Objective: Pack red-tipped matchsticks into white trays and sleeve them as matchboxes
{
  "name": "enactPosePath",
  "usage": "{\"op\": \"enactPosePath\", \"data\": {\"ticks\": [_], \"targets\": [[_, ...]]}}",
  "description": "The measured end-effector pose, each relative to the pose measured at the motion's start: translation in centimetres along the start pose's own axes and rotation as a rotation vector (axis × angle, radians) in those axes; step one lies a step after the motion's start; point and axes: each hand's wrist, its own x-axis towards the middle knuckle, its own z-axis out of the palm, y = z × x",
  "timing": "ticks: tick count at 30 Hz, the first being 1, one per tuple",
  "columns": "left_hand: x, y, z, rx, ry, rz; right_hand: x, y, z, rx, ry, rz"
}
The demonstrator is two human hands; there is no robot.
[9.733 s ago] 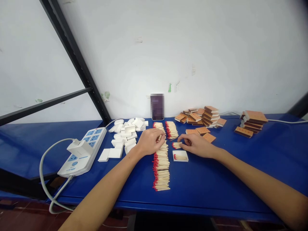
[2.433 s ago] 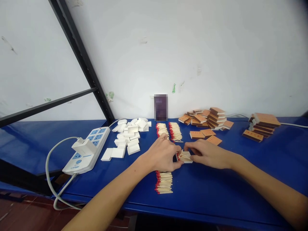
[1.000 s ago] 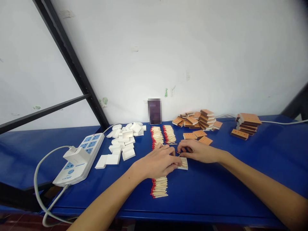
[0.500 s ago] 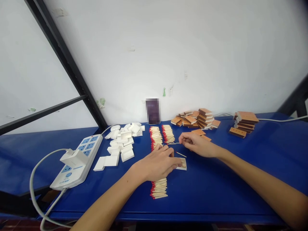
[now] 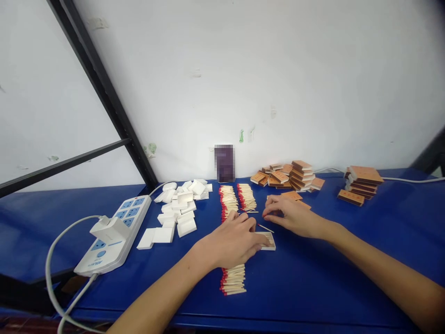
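A small white matchbox tray [image 5: 273,247] with matches in it lies on the blue table, partly covered by my left hand [image 5: 234,239]. One digit of that hand reaches into the tray over the matches, the others are bent, and its palm hides part of a long row of red-headed matches [image 5: 233,280]. Just right of and behind the tray, my right hand [image 5: 290,215] has its thumb and fingertips pinched together, with a red match head [image 5: 264,214] showing at the tips. A loose match [image 5: 266,228] rests between the tray and my right hand.
A second match row [image 5: 246,197] lies behind. Empty white trays [image 5: 177,204] are heaped left, beside a power strip [image 5: 114,236] with a plugged-in charger. Orange matchbox covers [image 5: 302,176] and another stack [image 5: 365,176] stand right. A dark blurred rectangle [image 5: 225,163] leans on the wall.
My right hand has drawn a match away from the second row, slightly right and toward me. My left hand stays at the tray. The whole view has shifted slightly.
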Motion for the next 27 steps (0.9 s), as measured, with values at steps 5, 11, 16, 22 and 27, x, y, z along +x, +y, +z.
{"op": "enactPosePath", "data": {"ticks": [5,11,16,22,27], "targets": [[0.0,-0.1,0.0,-0.003,-0.001,-0.004,0.1,-0.3,0.6,0.099,-0.133,0.032],[0.0,-0.1,0.1,0.002,0.004,0.005,0.2,-0.3,1.0,0.018,-0.143,0.019],[0.1,-0.4,0.2,-0.013,0.011,-0.007,-0.6,0.0,0.8,-0.169,-0.094,-0.108],[0.3,-0.8,0.3,-0.093,0.045,-0.086,-1.1,-1.8,-0.7,-0.065,-0.131,-0.075],[0.4,-0.7,0.6,-0.087,0.07,-0.151,-1.3,-3.5,-0.6,-0.035,-0.144,-0.127]]}}
